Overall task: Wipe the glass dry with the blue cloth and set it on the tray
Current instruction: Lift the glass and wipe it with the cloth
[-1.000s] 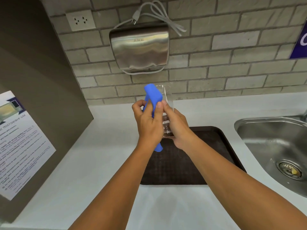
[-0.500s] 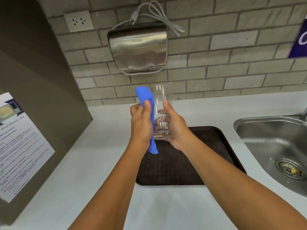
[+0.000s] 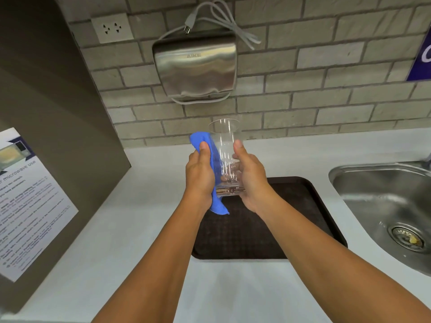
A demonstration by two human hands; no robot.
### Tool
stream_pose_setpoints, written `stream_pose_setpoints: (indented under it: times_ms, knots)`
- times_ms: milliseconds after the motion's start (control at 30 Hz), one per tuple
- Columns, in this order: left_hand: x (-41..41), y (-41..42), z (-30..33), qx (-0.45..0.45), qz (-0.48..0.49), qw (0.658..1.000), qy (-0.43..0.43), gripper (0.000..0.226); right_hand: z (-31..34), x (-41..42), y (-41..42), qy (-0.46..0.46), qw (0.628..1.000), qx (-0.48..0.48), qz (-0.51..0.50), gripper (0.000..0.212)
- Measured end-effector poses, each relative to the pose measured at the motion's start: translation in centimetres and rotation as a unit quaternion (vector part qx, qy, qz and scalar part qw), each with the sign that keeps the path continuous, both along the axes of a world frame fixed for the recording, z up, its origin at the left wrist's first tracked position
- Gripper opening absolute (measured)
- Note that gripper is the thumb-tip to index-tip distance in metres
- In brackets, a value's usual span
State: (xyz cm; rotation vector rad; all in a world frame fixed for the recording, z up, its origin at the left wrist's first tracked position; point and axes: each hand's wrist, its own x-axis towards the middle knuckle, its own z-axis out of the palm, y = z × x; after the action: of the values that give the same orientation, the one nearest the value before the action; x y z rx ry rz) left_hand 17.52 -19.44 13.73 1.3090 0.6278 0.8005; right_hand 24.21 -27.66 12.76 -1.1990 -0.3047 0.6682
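A tall clear glass [image 3: 224, 141] is held upright above the far edge of the dark brown tray [image 3: 310, 210]. My right hand [image 3: 253, 177] grips its lower half from the right, thumb up along the side. My left hand [image 3: 200, 177] presses the folded blue cloth [image 3: 210, 145] against the glass's left side. The cloth's top end sticks up past my thumb and its bottom end hangs down below my palm. The glass's base is partly hidden between both hands.
The tray lies on a white counter [image 3: 144, 229]. A steel sink [image 3: 384, 206] is at the right. A steel hand dryer [image 3: 194, 66] hangs on the brick wall above, next to a socket [image 3: 112, 27]. A grey cabinet side with a paper notice [image 3: 25, 194] stands left.
The cloth was over the glass's rim a second ago. My left hand has slid it down along the left side, so the rim now shows bare.
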Motion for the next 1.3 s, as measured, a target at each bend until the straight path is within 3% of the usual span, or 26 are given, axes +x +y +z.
stream_pose_setpoints:
  times_ms: [167, 567, 667, 767, 867, 967, 1033, 1100, 1167, 1233, 1300]
  knots:
    - [0.2, -0.6, -0.1, 0.122, 0.053, 0.991, 0.034, 0.030, -0.3, -0.2, 0.3, -0.037, 0.998, -0.044, 0.002, 0.049]
    - [0.3, -1.4, -0.1, 0.223, 0.077, 0.970, 0.058, 0.040, -0.3, -0.6, 0.3, -0.099, 0.995, -0.029, 0.001, 0.066]
    - [0.2, -1.4, 0.1, 0.238, 0.074, 0.968, 0.038, 0.034, -0.1, -0.6, 0.0, -0.082, 0.996, -0.014, 0.015, 0.058]
    - [0.2, -0.6, 0.3, 0.128, 0.042, 0.991, 0.011, 0.034, 0.3, -0.6, -0.3, -0.027, 0.998, 0.040, 0.049, 0.042]
    - [-0.3, 0.0, 0.4, -0.024, -0.013, 1.000, 0.002, 0.040, 0.7, -0.5, -0.6, 0.011, 0.996, 0.058, 0.068, 0.054]
    - [-0.3, -0.3, 0.7, -0.039, -0.018, 0.999, 0.016, 0.042, 0.6, -0.5, -0.8, 0.024, 0.994, 0.060, 0.084, 0.050]
    - [0.0, -1.1, 0.9, 0.047, 0.028, 0.998, 0.028, 0.035, 0.5, -0.6, -0.7, 0.027, 0.996, 0.059, 0.068, 0.046]
    - [0.0, -2.0, 0.8, 0.219, 0.061, 0.973, 0.046, 0.029, 0.5, -0.6, -0.5, 0.017, 0.997, 0.054, 0.053, 0.047]
    - [0.0, -2.3, 0.9, 0.290, 0.060, 0.954, 0.042, 0.030, 0.5, -0.4, -0.5, 0.006, 0.997, 0.050, 0.058, 0.058]
    - [-0.1, -1.7, 1.1, 0.230, 0.048, 0.972, 0.017, 0.028, 0.5, -0.2, -0.8, 0.011, 0.995, 0.060, 0.083, 0.066]
    - [0.0, -0.7, 1.6, 0.064, 0.013, 0.998, -0.002, 0.036, 0.5, 0.1, -1.1, 0.016, 0.987, 0.089, 0.130, 0.067]
